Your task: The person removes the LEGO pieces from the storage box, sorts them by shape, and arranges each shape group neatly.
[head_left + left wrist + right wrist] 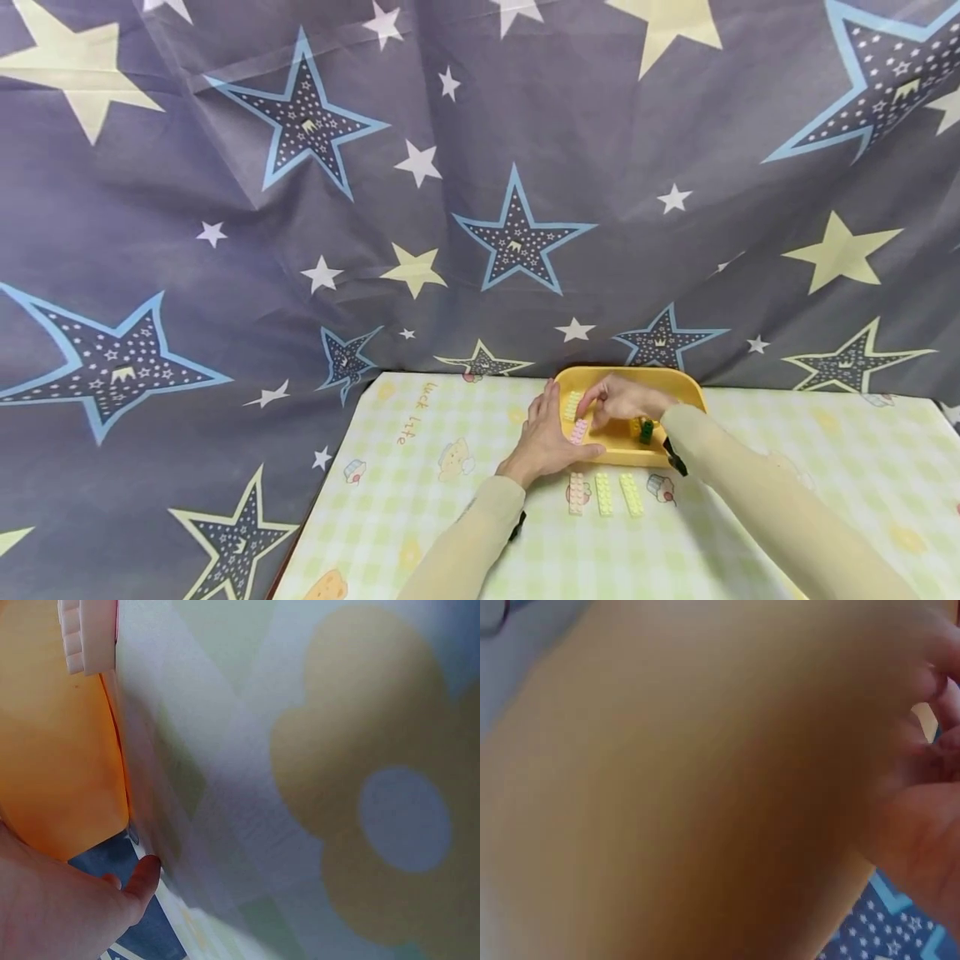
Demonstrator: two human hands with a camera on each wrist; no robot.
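My left hand (546, 440) lies against the left end of a yellow plastic tray (622, 457), its fingers stretched along the side and its thumb along the front rim. Inside the tray, the right hand (619, 398) reaches down with bent fingers. Its fingertips come right to the upper end of a pink toy brick (579, 431); I cannot tell whether they pinch it. A pale yellow brick (572, 405) lies just behind, by the left wall. Under the right wrist are a dark green brick (647, 431) and an orange one (635, 426), partly hidden.
In front of the tray, a pink brick (575, 493) and two pale yellow bricks (603, 494) lie side by side on the checked tablecloth (420, 467). A star-patterned curtain (480, 317) hangs directly behind the table. The tray's wall blurs across much of the right wrist view.
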